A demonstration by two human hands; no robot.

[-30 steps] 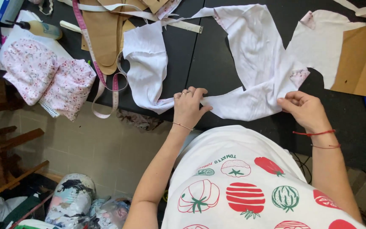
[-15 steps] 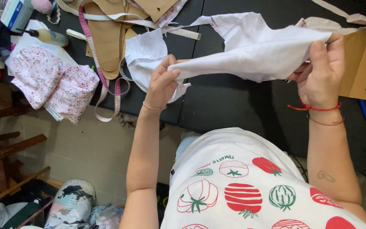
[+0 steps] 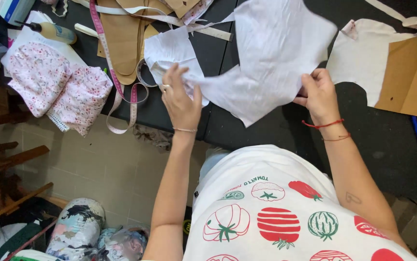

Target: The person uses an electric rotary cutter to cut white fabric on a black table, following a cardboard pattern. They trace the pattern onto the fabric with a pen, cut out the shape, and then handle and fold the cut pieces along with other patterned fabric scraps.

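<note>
The white fabric piece (image 3: 271,58) is being lowered from mid-air toward the frame's centre, while the left hand (image 3: 182,99) and right hand (image 3: 320,94) are being brought closer.

Both hands are on a white cut fabric piece (image 3: 271,58) lifted off the black table (image 3: 266,130): left hand (image 3: 182,99) pinching its lower edge, right hand (image 3: 319,94) gripping the other side. Pink measuring tape (image 3: 116,82) and floral fabric (image 3: 58,87) sit off left, brown paper pattern (image 3: 407,77) on the right.
</note>
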